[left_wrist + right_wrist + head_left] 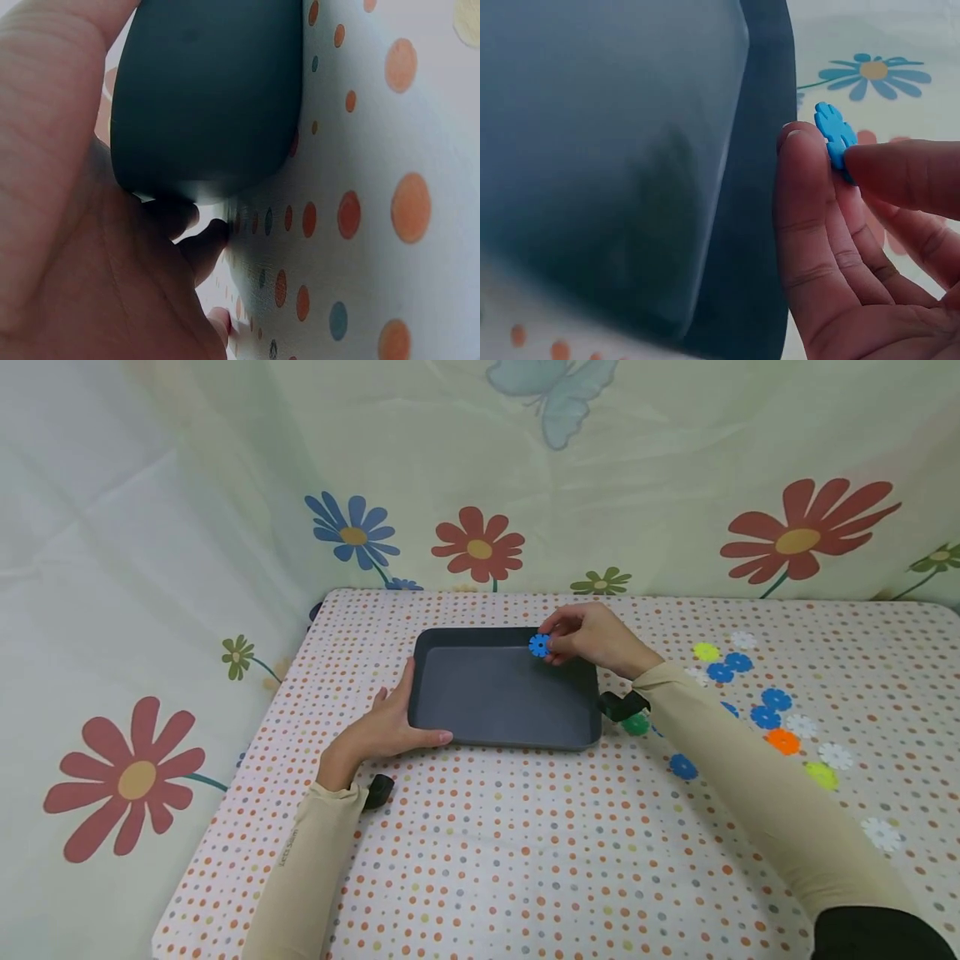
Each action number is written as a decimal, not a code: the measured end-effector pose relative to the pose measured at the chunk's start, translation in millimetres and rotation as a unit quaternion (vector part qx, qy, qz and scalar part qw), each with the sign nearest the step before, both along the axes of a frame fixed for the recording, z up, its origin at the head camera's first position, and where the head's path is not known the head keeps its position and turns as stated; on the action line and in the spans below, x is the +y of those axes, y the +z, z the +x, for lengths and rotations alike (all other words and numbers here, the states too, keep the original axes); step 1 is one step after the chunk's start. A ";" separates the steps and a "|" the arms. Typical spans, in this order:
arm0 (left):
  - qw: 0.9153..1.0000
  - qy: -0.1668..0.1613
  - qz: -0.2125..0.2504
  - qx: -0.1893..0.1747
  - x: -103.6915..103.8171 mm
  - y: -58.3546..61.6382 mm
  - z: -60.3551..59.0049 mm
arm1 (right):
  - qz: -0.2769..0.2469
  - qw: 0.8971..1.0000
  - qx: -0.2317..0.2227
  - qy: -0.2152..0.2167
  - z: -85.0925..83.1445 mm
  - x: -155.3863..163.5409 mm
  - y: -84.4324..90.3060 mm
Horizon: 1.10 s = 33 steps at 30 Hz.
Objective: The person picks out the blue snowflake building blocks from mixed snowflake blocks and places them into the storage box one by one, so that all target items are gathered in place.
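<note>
Blue flower disc (538, 645), a notched plastic piece, stands on edge with its flat face toward the camera, pinched between thumb and fingertips of the right hand (592, 639) over the far rim of the dark tray (502, 693), at about one o'clock from the tray's middle. The tray's long axis runs left to right. At its nine o'clock corner the left hand (386, 727) grips the rim, thumb on the near wall. At three o'clock, loose discs (765, 717) lie scattered on the dotted tablecloth (525, 860). Flowered curtains (480, 485) hang behind.
</note>
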State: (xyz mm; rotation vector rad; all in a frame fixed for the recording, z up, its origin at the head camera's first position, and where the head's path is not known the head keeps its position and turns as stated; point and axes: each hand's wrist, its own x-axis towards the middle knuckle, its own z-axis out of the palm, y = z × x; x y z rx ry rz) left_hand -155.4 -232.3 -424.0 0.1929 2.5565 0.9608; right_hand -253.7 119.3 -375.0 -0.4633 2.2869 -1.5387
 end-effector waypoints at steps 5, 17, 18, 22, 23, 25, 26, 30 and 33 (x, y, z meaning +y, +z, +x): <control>1.000 0.007 -0.003 -0.006 0.8 -0.5 2.2 | -0.021 0.999 -0.020 0.018 -1.7 -14.7 -1.8; 1.000 0.009 0.005 -0.011 1.2 -0.4 1.7 | -0.014 0.999 -0.026 0.015 -5.4 -52.5 -10.5; 1.000 0.010 0.005 -0.013 1.2 -0.1 1.4 | -0.010 1.000 -0.022 0.014 -5.0 -55.3 -11.0; 1.000 0.011 0.002 -0.017 1.1 2.0 1.4 | 0.003 1.000 -0.011 0.009 -3.0 -65.6 -13.1; 1.000 0.011 0.002 -0.018 1.0 2.4 1.5 | 0.006 1.000 -0.009 0.008 -2.4 -68.2 -13.3; 1.000 0.011 0.002 -0.019 0.8 2.9 1.5 | 0.013 1.000 -0.004 0.006 -1.9 -73.0 -14.0; 1.000 0.010 0.002 -0.018 0.6 2.9 1.3 | 0.017 1.000 0.001 0.006 -1.8 -75.2 -14.2; 1.000 0.011 0.001 -0.020 0.5 2.7 0.3 | 0.040 0.999 0.008 0.003 -2.2 -83.4 -15.7; 1.000 0.010 0.002 -0.017 1.2 2.1 -0.5 | 0.051 0.999 0.011 -0.004 -3.1 -90.5 -17.1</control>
